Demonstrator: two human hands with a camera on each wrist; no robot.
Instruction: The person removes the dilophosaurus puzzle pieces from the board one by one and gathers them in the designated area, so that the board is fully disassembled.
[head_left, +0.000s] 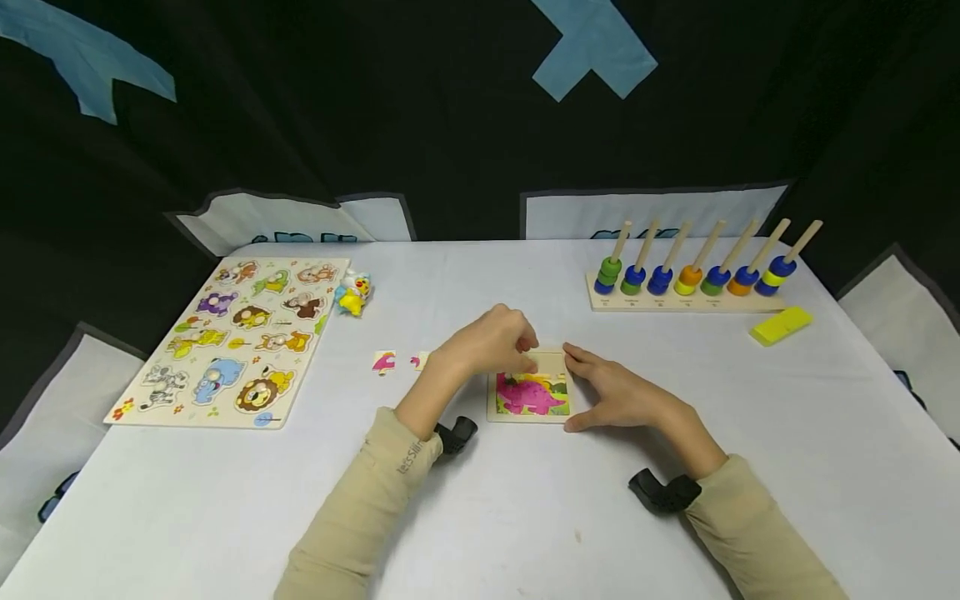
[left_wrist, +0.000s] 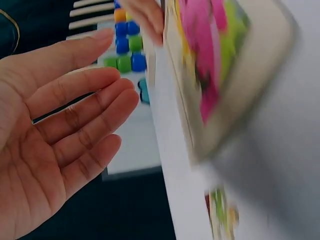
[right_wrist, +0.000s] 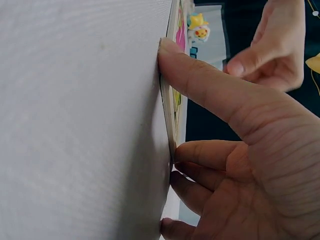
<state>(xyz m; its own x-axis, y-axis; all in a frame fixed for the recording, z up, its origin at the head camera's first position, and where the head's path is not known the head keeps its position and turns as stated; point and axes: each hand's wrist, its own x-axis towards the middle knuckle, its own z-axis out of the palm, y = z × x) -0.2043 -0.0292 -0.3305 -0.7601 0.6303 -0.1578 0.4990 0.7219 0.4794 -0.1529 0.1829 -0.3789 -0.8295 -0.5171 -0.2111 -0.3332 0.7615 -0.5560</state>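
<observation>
A small wooden jigsaw puzzle board with a pink dinosaur picture lies flat on the white table; bare wood shows along its upper part. Over its upper left hovers my left hand, and the left wrist view shows its palm bare and fingers loosely bent, apart from the board. My right hand holds the board's right side, with the thumb at the near corner and the fingers at the far corner. Left of the board lie two loose puzzle pieces, a pink one and another partly hidden by my left forearm.
A large animal peg puzzle lies at the left, with a small toy figure beside it. At the back right stands a wooden peg stacker with coloured rings. A yellow block sits in front of its right end.
</observation>
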